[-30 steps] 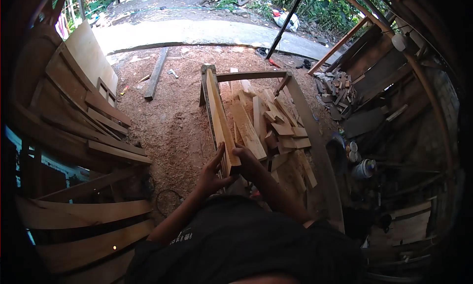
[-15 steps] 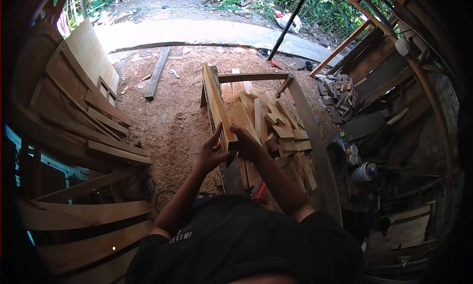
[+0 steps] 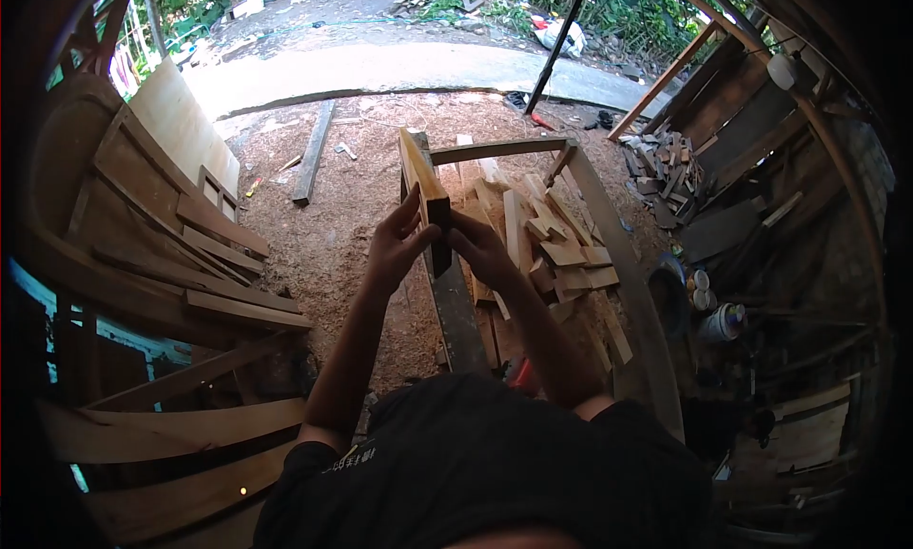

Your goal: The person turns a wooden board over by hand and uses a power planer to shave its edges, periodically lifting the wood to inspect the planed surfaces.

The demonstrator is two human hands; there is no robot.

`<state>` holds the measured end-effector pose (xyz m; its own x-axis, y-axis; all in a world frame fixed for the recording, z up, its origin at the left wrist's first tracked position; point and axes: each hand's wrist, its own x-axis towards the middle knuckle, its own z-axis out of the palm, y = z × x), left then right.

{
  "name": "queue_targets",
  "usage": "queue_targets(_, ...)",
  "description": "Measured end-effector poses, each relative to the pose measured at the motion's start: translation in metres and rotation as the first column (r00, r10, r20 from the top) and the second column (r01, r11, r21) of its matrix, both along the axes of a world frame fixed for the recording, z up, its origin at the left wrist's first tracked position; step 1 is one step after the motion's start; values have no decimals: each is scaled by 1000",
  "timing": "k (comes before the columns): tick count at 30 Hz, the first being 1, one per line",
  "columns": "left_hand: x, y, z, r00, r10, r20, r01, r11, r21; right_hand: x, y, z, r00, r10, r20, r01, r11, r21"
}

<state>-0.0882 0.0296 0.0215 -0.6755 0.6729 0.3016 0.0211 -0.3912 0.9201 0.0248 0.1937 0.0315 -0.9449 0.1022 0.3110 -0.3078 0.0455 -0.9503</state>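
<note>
A long wooden board [image 3: 426, 173] is held between the person's two hands, pointing away over the near-to-far rail [image 3: 458, 311] of a low wooden frame. Its near end is lifted above the rail; whether the far end rests on the frame cannot be told.

The board looks stiff and solid, moderately heavy for its length, and hard to damage. Dry, sawn wood should grip well rather than slide, though its edges may be rough on the skin. With both hands at the near end, the far part would likely feel heavy and tend to dip; a wider grip, one hand farther along, would steady it.

The left hand [image 3: 390, 249] pinches the near end from the left, fingers up along the side and thumb toward the lower corner. The right hand [image 3: 483, 252] closes on the lower right corner with bent fingers, partly in shadow. Both forearms reach forward from the body and slant inward, fairly straight, bringing the hands close together. To the right of the rail lies a loose heap of cut wood pieces [image 3: 563, 254].
</note>
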Motion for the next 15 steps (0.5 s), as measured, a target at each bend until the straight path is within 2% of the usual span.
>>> queue_targets(1,-5,0,1,995,-53,79,46,995,83,-5,3,2,999,-42,2,42,999,20)
queue_targets(2,-9,2,2,996,-53,78,47,996,80,-10,5,4,997,-83,5,83,996,40)
queue_targets(4,-14,7,8,993,-14,-114,25,995,97,-17,7,20,996,-92,7,92,996,18)
queue_targets(5,-16,8,10,996,-1,-88,10,995,104,-20,7,28,996,-90,-5,90,996,3)
queue_targets(9,-29,8,24,997,-7,-74,11,998,58,-32,0,29,989,-147,-28,146,989,-36)
queue_targets(15,-35,9,31,998,-5,-65,6,1000,18,-34,-1,35,989,-140,-45,138,990,-34)
